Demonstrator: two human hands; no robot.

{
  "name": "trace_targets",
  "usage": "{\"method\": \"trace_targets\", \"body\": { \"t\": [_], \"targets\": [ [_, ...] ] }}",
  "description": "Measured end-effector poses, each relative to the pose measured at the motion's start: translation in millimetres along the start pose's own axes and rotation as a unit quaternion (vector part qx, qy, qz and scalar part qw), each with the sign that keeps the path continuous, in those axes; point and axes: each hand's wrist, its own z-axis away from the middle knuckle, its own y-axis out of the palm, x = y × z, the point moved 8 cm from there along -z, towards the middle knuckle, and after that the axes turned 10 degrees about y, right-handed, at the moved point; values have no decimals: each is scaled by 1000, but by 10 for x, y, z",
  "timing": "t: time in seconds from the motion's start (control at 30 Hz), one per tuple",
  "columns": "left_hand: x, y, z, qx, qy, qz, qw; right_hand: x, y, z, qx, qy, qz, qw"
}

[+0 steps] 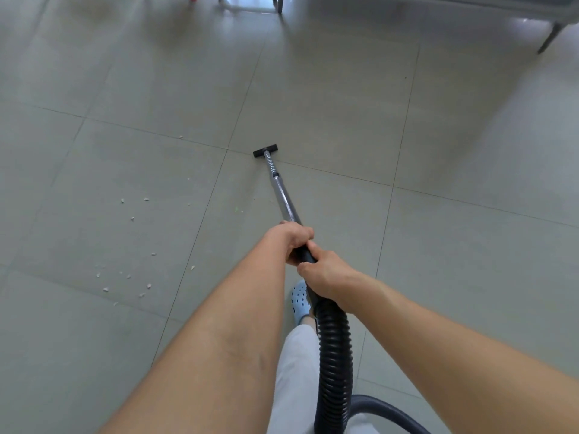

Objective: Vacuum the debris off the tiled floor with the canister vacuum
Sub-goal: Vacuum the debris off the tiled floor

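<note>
Wand handling: we judge the metal wand to be stiff and fairly light, a long lever that swings easily from the top end, so steering it sideways should take little effort.
Hold point: we have both hands stacked on the black handle section where wand meets hose, and that looks like the right place, high enough to push and pull the head flat across the tiles.
Left hand: our left hand is the forward one, fingers curled tight round the top of the wand.
Right hand: our right hand grips just behind it, wrapped round the black cuff, the two hands touching.
Hose: the ribbed black hose is soft and bendy, we reckon it will drag and tug a little as we turn.
Floor head: the small black T-shaped nozzle sits on the tiled floor ahead of us, right by a grout line.
Debris: pale scraps lie scattered well to the left of the wand, with one green fleck nearer it, all untouched by the nozzle for now.
Canister: only a dark curved edge shows at the bottom, beside our leg.
</note>
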Motion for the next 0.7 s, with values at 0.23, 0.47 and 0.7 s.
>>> {"method": "trace_targets", "body": {
  "t": [0.23,0.47,0.7],
  "targets": [
    [530,322,613,16,7,17,1000,-488,303,558,12,-7,28,1000],
    [1168,659,892,6,-5,72,997,-1062,614,979,62,-4,-20,998],
    [1233,601,902,27,22,103,994,-1058,721,856,-16,-3,56,998]
  ]
}}
